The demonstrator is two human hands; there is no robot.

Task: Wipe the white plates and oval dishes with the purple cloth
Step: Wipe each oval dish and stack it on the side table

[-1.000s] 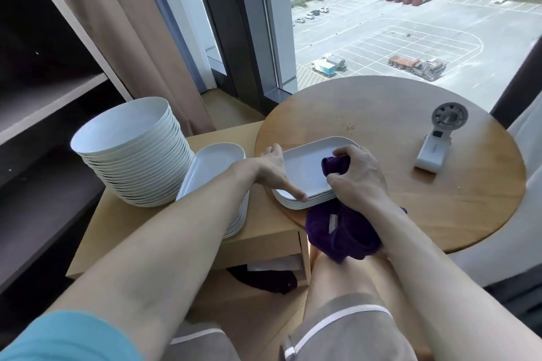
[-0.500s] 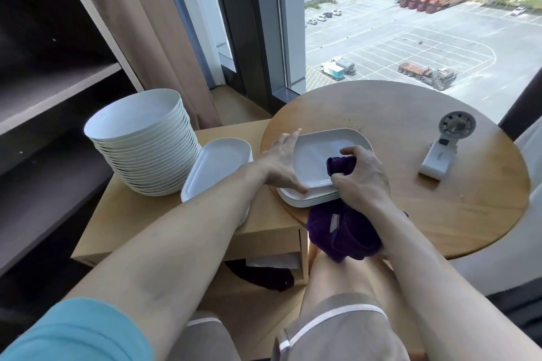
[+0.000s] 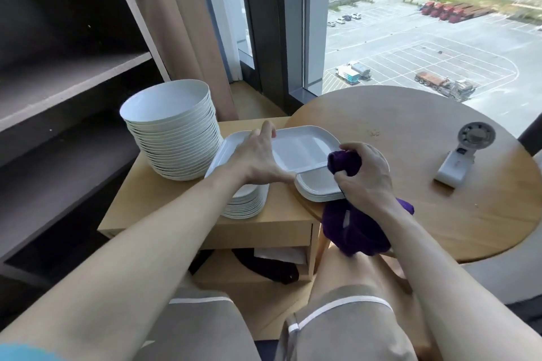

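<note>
Nearest the person, the purple cloth (image 3: 352, 231) is hanging in a loose bundle below the right hand (image 3: 366, 179), past the edge of the round tabletop (image 3: 410, 132). That hand is clenching a bunched wad of the cloth, which is poking out above the knuckles. The wad is hovering over the near right corner of a short stack of oval dishes (image 3: 319, 193) directly under the hand.

To the left, the left hand (image 3: 258, 160) is grasping the top oval dish (image 3: 305, 146) by its left end, thumb on the near rim and fingers reaching over the far rim. This dish is sitting raised and skewed off the short stack. Its left end is overhanging a second pile of oval dishes (image 3: 246, 205) beneath the left hand, on the lower tabletop (image 3: 140, 202).

This looks like a hand-over between wipes: a dish is being carried between the two piles, probably to the pile under the left hand. The next move calls for lowering it flat and square onto that pile. Then the left hand needs to steady the newly exposed dish while the cloth is pressed across it.

Beyond the left hand a tall stack of round white plates (image 3: 173, 132) is waiting. Well right of the right hand a small white fan (image 3: 457, 161) is lying.
</note>
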